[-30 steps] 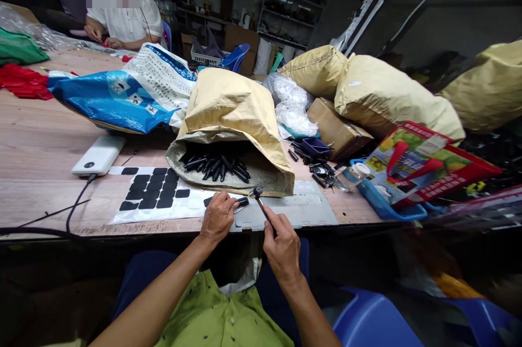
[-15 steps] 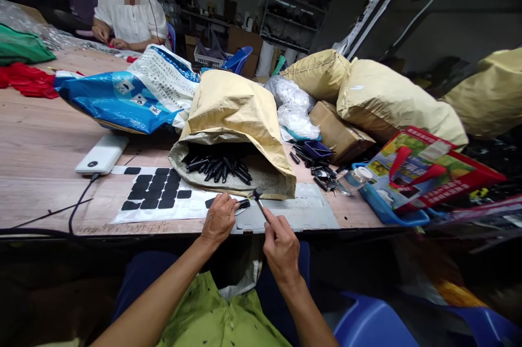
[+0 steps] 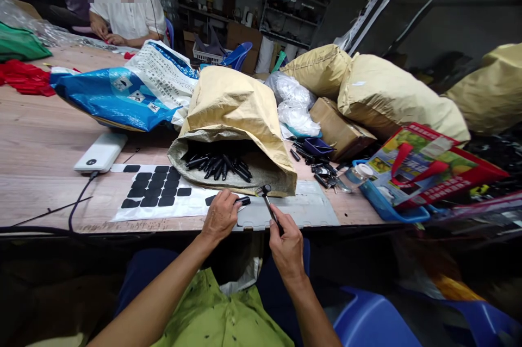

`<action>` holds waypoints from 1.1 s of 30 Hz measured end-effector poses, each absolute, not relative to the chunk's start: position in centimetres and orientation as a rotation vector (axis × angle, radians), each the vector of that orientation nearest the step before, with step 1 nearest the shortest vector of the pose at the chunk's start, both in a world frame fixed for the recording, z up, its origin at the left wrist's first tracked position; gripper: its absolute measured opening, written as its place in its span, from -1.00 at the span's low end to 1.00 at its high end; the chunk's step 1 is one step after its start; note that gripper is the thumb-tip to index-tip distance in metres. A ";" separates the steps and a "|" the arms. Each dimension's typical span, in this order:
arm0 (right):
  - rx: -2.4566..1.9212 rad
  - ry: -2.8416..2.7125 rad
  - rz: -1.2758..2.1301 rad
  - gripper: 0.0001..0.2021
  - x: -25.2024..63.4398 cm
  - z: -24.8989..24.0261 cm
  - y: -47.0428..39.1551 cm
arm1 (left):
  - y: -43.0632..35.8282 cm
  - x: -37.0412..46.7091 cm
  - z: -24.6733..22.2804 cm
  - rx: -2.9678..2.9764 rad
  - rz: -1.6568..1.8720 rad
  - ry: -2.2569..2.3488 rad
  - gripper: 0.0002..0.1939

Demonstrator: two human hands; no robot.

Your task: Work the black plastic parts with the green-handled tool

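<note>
Near the table's front edge, my left hand (image 3: 222, 214) is closed on a short black tube (image 3: 243, 201), whose end sticks out to the right. My right hand (image 3: 287, 242) grips the handle of a small hammer (image 3: 266, 190). The hammer head is raised to the right of the tube, apart from it. Beneath both lies a grey plate (image 3: 302, 205). Just behind, an open yellow sack (image 3: 236, 99) holds a pile of black tubes (image 3: 220, 166). A white sheet with black rounded patches (image 3: 153, 192) lies to the left.
A white power bank (image 3: 101, 153) with a cable sits at the left. Blue-and-white packaging (image 3: 118, 91) lies behind it. At the right are a clear jar (image 3: 355, 177), a blue basket (image 3: 379, 200) and a carton (image 3: 340, 126). Across the table sits a person (image 3: 126, 23).
My right hand has moved the hammer slightly to the right, away from the black tube. My left hand stays nearly in place, with the tube's end showing more plainly.
</note>
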State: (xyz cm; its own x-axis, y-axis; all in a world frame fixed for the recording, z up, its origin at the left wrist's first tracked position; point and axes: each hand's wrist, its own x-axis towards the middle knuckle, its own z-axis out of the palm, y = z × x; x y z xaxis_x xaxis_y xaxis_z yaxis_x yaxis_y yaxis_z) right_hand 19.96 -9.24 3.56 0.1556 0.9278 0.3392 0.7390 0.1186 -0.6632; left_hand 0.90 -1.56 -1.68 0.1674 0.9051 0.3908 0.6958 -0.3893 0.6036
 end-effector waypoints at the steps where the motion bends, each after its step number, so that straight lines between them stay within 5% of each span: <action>1: -1.651 -1.627 0.295 -0.59 19.8 3.7 -9.2 | -1.5 0.9 -1.7 2.164 1.043 1.540 -0.88; 33: -1.858 -1.670 0.125 -0.54 20.8 2.9 -5.7 | -1.6 0.6 -0.8 2.202 0.984 1.586 -0.59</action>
